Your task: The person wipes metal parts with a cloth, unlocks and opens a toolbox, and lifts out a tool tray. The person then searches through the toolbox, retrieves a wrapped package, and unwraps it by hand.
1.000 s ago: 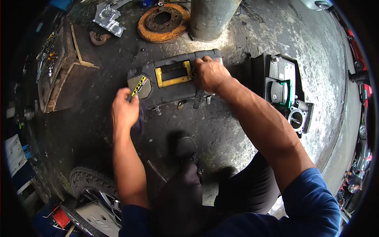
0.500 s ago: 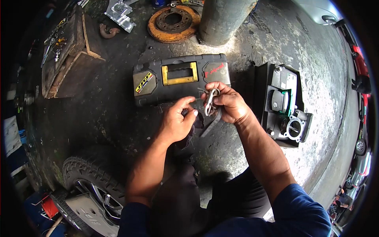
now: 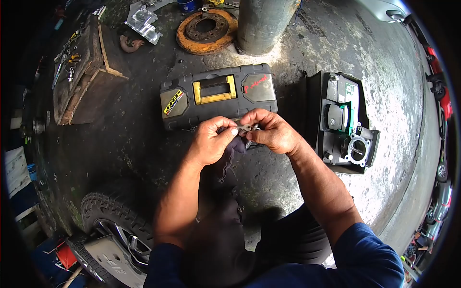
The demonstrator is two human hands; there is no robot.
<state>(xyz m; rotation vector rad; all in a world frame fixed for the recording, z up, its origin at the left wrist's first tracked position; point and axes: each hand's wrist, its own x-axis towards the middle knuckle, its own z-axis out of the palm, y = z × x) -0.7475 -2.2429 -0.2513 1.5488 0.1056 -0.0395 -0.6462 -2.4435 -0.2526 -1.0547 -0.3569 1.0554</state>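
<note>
Both hands meet just in front of the black toolbox, which has a yellow handle. Between them is a keyring with small shiny metal pieces; fingers cover much of it. My left hand pinches one end of a flat metal piece on it between thumb and forefinger. The other end sits in the closed thumb and fingers of my right hand. A dark, frayed rag hangs below the fingertips, its loose threads dangling; I think the left hand's curled fingers keep it.
To the right stands a black tray with car parts, including a throttle body. A wooden box with tools is on the left. Behind are a rusty brake disc and a pillar. A wheel stands lower left.
My hands have come together, and my left thumb and forefinger now grip part of the keyring. The dark strap that hung from my right hand no longer shows. The view has shifted slightly.
</note>
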